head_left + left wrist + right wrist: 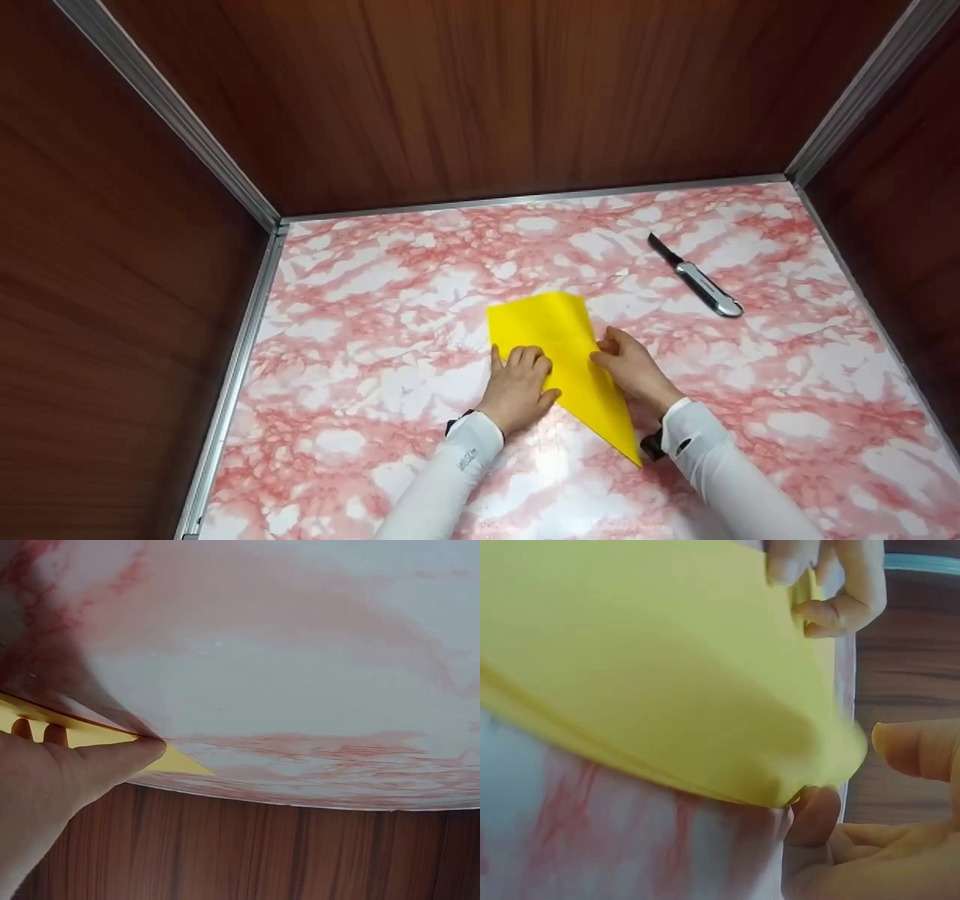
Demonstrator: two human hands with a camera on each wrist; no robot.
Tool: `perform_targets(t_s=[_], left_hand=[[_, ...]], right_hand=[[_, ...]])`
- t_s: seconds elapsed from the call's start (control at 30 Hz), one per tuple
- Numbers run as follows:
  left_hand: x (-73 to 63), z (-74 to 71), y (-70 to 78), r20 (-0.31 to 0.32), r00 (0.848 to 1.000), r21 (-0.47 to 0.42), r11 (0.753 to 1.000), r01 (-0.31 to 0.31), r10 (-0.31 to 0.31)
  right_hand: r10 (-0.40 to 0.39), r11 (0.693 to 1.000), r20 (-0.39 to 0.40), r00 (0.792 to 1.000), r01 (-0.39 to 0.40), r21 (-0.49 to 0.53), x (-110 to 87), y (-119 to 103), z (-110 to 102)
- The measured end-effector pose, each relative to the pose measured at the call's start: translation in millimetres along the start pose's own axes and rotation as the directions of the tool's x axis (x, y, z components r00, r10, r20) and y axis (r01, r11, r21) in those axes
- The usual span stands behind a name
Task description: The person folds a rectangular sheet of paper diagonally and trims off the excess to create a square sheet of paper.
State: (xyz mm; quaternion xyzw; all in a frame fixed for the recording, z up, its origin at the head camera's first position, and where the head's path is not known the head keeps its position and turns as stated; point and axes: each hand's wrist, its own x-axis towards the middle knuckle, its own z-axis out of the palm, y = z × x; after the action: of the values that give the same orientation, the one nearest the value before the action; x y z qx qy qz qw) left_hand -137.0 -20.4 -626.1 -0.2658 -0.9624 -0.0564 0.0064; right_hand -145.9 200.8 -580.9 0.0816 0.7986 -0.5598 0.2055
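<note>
A yellow sheet of paper (559, 337), folded over, lies on the marbled surface and tapers to a point toward me. On its left edge rests my left hand (521, 390), fingers spread and slightly bent, thumb along the near edge. In the left wrist view, the thumb of the left hand (90, 772) lies against the paper (176, 761). My right hand (634, 371) is at the right edge, where the sheet bulges up. Seen from the right wrist, curled fingers (814, 814) touch the paper's bent edge, while the thumb lies just beside it.
A utility knife (705, 286) with a grey and black handle lies at the back right, its dark end pointing to the back left. Dark wood panels (480, 97) with metal edging enclose the red-and-white marbled tabletop (360, 322) at the back and sides.
</note>
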Motion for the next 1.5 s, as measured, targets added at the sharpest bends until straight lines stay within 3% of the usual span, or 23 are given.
perform_targets(t_s=[0.13,0.27,0.4,0.6,0.87,0.97,1.07,1.13,1.17,1.2,1.23,1.27,1.3,1.37,1.4,1.43,1.5], left_hand=[[-0.3,-0.2,0.6,0.016,1.000,0.011,1.000,0.002,-0.002],[0.4,-0.3,0.0,0.022,1.000,0.021,1.000,-0.003,0.003],[0.3,-0.2,-1.0,0.028,1.000,0.019,1.000,-0.004,0.003],[-2.5,-0.4,-3.1,0.007,1.000,-0.020,1.000,-0.009,0.009],[-8.3,-5.7,-15.1,0.011,1.000,-0.194,0.981,0.012,-0.010],[-10.0,-8.3,-23.5,-0.017,0.997,-0.252,0.965,0.066,-0.073],[-9.8,-14.1,-32.9,-0.047,0.983,-0.346,0.926,0.152,-0.178],[-9.1,-20.6,-38.4,-0.035,0.964,-0.463,0.859,0.218,-0.264],[-8.5,-24.6,-40.9,-0.008,0.953,-0.538,0.804,0.251,-0.303],[-8.2,-28.9,-42.9,0.030,0.941,-0.631,0.724,0.280,-0.338],[-7.6,-33.3,-44.7,0.076,0.929,-0.719,0.626,0.302,-0.362],[-7.1,-37.4,-46.2,0.122,0.918,-0.802,0.507,0.315,-0.377],[-6.4,-41.1,-47.4,0.174,0.908,-0.870,0.372,0.323,-0.382],[-4.7,-47.2,-49.3,0.242,0.899,-0.947,0.115,0.301,-0.364],[-3.6,-50.2,-49.7,0.253,0.901,-0.962,0.009,0.273,-0.352],[-2.7,-52.4,-50.2,0.251,0.907,-0.968,-0.072,0.241,-0.338],[-1.4,-56.3,-50.6,0.226,0.920,-0.967,-0.184,0.174,-0.318]], right_hand=[[0.042,0.996,0.025,0.999,-0.043,0.081,1.8,-3,6],[-0.003,0.995,-0.063,0.998,0.009,0.097,6.4,-6,7],[-0.014,0.982,-0.143,0.990,0.041,0.185,12.5,-7,5],[0.104,0.943,-0.072,0.992,-0.076,0.325,17.5,-2,-2],[0.047,0.975,-0.094,0.994,-0.026,0.220,19.5,-1,-8],[-0.005,0.983,-0.115,0.993,0.026,0.180,16.3,-5,-10],[-0.089,0.986,-0.144,0.986,0.108,0.130,12.1,-11,-15],[-0.142,0.983,-0.166,0.976,0.159,0.094,8.4,-16,-20],[-0.159,0.980,-0.170,0.973,0.176,0.088,6.2,-19,-22],[-0.175,0.977,-0.173,0.969,0.193,0.089,4.0,-22,-24],[-0.191,0.974,-0.178,0.965,0.210,0.088,1.6,-25,-26],[-0.198,0.971,-0.175,0.965,0.217,0.100,-1.2,-29,-28],[-0.204,0.967,-0.174,0.963,0.225,0.115,-3.6,-32,-30],[-0.206,0.963,-0.168,0.964,0.230,0.143,-8.9,-38,-33],[-0.209,0.959,-0.164,0.964,0.235,0.157,-11.3,-40,-34],[-0.212,0.957,-0.159,0.964,0.238,0.167,-13.7,-43,-36],[-0.219,0.953,-0.146,0.965,0.244,0.178,-17.7,-47,-38]])
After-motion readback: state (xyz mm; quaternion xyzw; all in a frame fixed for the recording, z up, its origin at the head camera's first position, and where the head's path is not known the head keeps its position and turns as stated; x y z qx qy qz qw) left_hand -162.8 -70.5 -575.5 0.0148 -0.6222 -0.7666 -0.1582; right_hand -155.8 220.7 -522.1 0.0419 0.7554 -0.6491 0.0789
